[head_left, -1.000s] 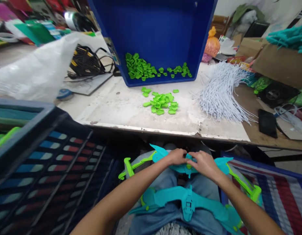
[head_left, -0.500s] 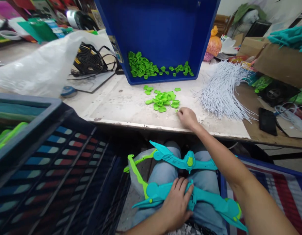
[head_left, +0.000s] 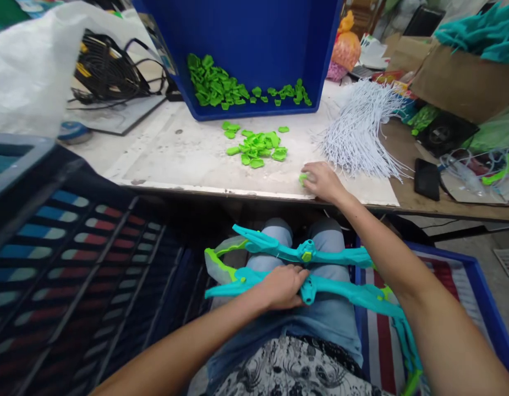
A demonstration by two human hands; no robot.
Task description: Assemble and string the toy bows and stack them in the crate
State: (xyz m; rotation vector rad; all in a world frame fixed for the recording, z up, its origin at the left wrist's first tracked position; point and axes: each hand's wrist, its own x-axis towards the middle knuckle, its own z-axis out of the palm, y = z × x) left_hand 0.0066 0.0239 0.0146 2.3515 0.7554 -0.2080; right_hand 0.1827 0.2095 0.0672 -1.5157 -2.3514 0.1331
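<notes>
Two long teal bow-shaped plastic pieces with green fittings lie across my thighs. My left hand (head_left: 285, 287) is closed round the nearer teal piece (head_left: 345, 292), just left of its middle hub. The farther teal piece (head_left: 274, 245) lies parallel to it, with a small green plate (head_left: 307, 256) at its hub. Over the table's front edge, my right hand (head_left: 323, 181) pinches a small green plastic piece (head_left: 302, 179). Left of that hand is a loose pile of similar green pieces (head_left: 258, 147) on the white tabletop (head_left: 175, 159).
A blue bin (head_left: 258, 49), tipped toward me, holds more green pieces. White cords (head_left: 359, 135) lie in a bundle at the right, near a black phone-like slab (head_left: 426, 179). A dark slatted crate (head_left: 72, 264) stands at my left. Another blue bin (head_left: 477, 286) is at my right.
My view has shifted, so the table sits higher in it. My right hand has drawn slightly away from the pile with a green piece. My left hand's flat fingers now curl round the nearer teal piece.
</notes>
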